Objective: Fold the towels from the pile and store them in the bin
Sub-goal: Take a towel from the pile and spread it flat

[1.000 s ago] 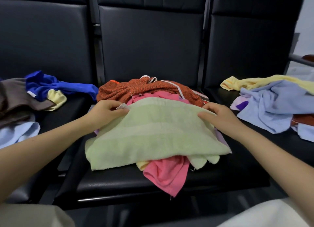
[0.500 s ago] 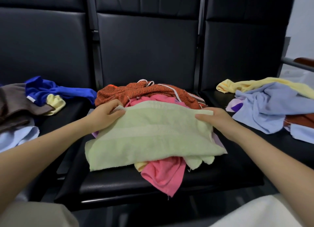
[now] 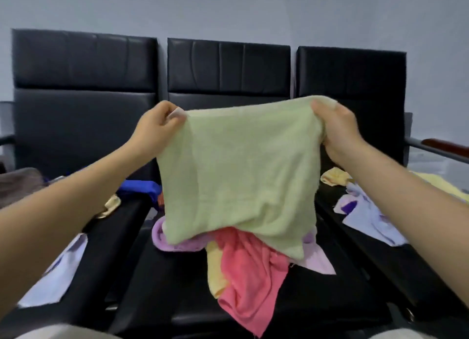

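A pale green towel (image 3: pixel 238 176) hangs in the air in front of the middle black seat. My left hand (image 3: pixel 157 128) pinches its top left corner and my right hand (image 3: pixel 337 133) grips its top right corner. The towel's lower edge still touches the pile beneath it, where a pink towel (image 3: pixel 251 277), a yellow one (image 3: pixel 215 270) and a lilac one (image 3: pixel 172 242) lie crumpled on the middle seat (image 3: pixel 162 288). The green towel hides the back of the pile. No bin is in view.
Three black padded seats stand in a row against a grey wall. Blue (image 3: pixel 138 187), brown (image 3: pixel 20 184) and white cloths (image 3: pixel 55 272) lie on the left seat. Lavender (image 3: pixel 368 219) and yellow cloths (image 3: pixel 335 178) lie on the right seat, beside a metal armrest (image 3: pixel 436 148).
Both hands have lifted the green towel off the pile and hold it up spread between them. The view has tilted up, so the seat backs and wall now show.
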A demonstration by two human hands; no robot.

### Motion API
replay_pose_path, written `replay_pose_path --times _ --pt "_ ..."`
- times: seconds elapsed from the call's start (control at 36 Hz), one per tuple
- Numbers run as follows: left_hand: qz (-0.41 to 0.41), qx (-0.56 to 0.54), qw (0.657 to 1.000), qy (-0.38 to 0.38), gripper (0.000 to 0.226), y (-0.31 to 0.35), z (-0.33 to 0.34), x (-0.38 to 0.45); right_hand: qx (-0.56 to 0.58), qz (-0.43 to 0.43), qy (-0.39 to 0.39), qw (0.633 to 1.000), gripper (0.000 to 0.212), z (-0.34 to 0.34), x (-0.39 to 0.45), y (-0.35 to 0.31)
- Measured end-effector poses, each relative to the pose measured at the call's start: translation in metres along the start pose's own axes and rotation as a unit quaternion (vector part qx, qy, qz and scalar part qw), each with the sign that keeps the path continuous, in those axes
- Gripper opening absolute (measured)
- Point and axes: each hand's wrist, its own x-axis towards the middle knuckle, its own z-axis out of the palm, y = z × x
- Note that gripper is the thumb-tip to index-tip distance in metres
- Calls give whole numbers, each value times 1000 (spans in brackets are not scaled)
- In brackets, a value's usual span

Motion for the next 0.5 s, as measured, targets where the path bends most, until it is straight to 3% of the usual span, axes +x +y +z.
replay_pose_path --times 0.14,0.22,0.31,0.5 --pt "-10 -55 997 53 18 40 -30 26 -9 -16 1 1000 15 14 7 -53" --pt "0 -107 992 75 17 60 -50 33 36 -17 7 999 25 12 8 -77" --pt "3 -143 985 92 18 77 -69 36 73 -4 -22 997 19 10 8 -94" --pt "-65 -231 970 44 8 96 -98 44 110 68 -124 984 17 7 8 -106"
